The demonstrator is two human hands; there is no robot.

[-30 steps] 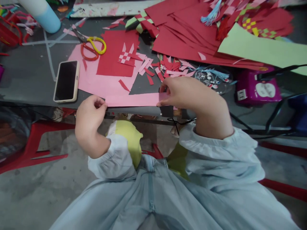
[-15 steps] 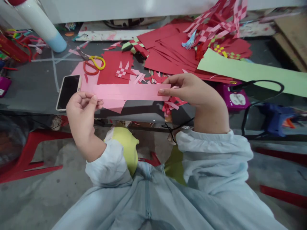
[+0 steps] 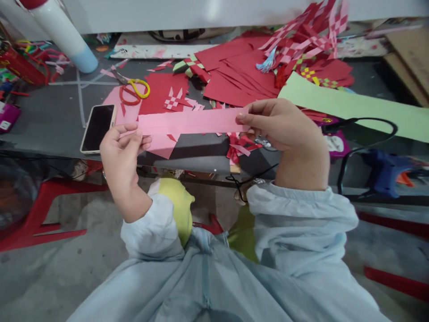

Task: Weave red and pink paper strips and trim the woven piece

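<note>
A pink paper strip (image 3: 191, 122) is stretched level between my two hands, above the front of the dark table (image 3: 208, 154). My left hand (image 3: 122, 145) pinches its left end between thumb and fingers. At the other end, my right hand (image 3: 268, 120) grips the strip with the thumb on the near side. Below the strip lies a pink sheet (image 3: 164, 150), partly covered by it. Red and pink paper scraps (image 3: 239, 145) are heaped under my right hand. Close to my left hand rests a phone (image 3: 98, 129) with a dark screen.
Scissors (image 3: 134, 91) with red and yellow handles lie behind the phone. Red paper sheets (image 3: 234, 76) and woven strips (image 3: 311, 31) pile up at the back. A long green sheet (image 3: 351, 100), a black cable (image 3: 368, 120) and a blue glue gun (image 3: 384, 172) are at right. A bottle (image 3: 63, 36) stands back left.
Both hands have moved slightly right, and the right hand has risen a little, tilting the strip up at that end. The grip on both ends stays.
</note>
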